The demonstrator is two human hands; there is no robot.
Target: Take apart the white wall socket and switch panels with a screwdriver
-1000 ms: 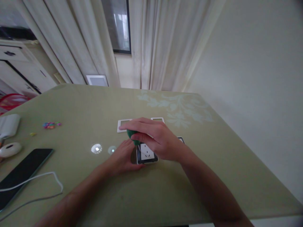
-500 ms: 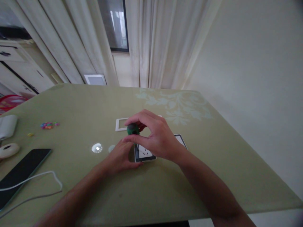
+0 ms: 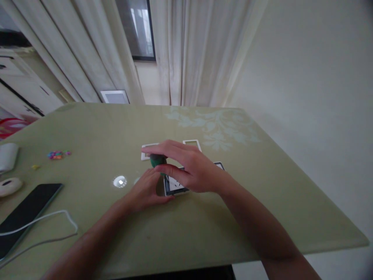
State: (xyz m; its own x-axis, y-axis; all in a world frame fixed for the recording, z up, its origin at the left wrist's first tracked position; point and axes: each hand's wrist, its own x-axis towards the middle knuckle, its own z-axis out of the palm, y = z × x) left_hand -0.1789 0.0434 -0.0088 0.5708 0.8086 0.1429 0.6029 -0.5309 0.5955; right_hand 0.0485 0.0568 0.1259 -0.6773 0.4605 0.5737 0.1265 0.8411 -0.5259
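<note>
A white wall socket (image 3: 175, 185) with a dark border lies on the table, partly hidden under my hands. My left hand (image 3: 147, 188) grips its left side, thumb at the near edge and fingers toward the far corner. Above that corner stands a screwdriver (image 3: 157, 160) with a green and black handle, upright, its tip hidden. My right hand (image 3: 188, 165) is closed around the handle, thumb on the near side and fingers stretched over the far side. Beyond my right hand shows the edge of another dark-bordered piece (image 3: 220, 165).
Two white frames, one left (image 3: 143, 154) and one right (image 3: 199, 145), lie behind my hands. At left are a black phone (image 3: 32, 212), a white cable (image 3: 67, 217), small colourful pieces (image 3: 56, 155) and a white rounded object (image 3: 10, 186). A wall (image 3: 320, 116) borders the table's right side.
My right fingers have straightened and shifted left over the screwdriver handle. The left hand keeps its hold on the socket. The view has shifted slightly.
</note>
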